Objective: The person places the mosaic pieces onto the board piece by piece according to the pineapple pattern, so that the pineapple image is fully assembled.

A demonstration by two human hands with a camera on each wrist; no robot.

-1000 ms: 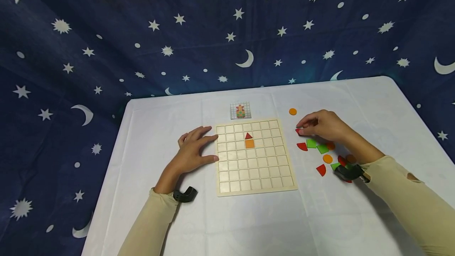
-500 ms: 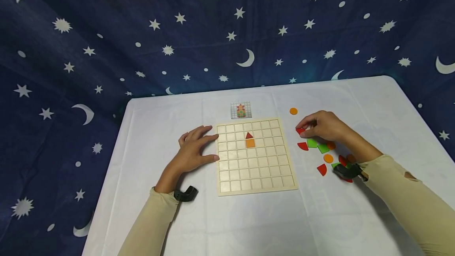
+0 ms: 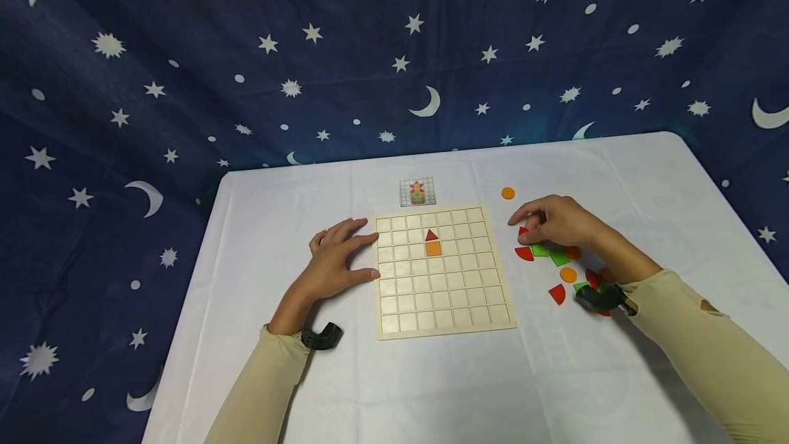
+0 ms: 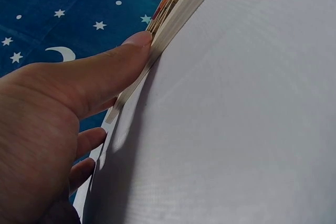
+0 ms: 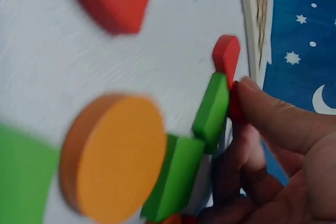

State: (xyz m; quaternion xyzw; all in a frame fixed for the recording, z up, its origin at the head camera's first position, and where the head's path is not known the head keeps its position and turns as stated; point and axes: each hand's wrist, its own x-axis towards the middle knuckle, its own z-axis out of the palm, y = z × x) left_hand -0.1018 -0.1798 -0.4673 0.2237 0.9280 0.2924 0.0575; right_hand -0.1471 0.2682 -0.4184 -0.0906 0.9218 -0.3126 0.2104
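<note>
My left hand rests beside the pale wooden grid board, thumb and index fingertips touching its left edge, fingers spread. In the left wrist view the thumb lies against the board's edge. On the grid, a red triangle tile sits directly above an orange square tile. To the right of the board, my right hand holds a small red tile between thumb and a finger, its index finger stretched out. Part of that tile is hidden by the hand. Green tiles lie right beside it.
A small pattern card lies behind the board. Red quarter-circle tiles, orange round tiles and green tiles are scattered under and near the right forearm. One orange disc lies apart, farther back. A starry curtain hangs behind the table.
My right hand has shifted slightly toward the green tiles with the red tile, and its index finger has straightened away from the thumb. The left hand stays put.
</note>
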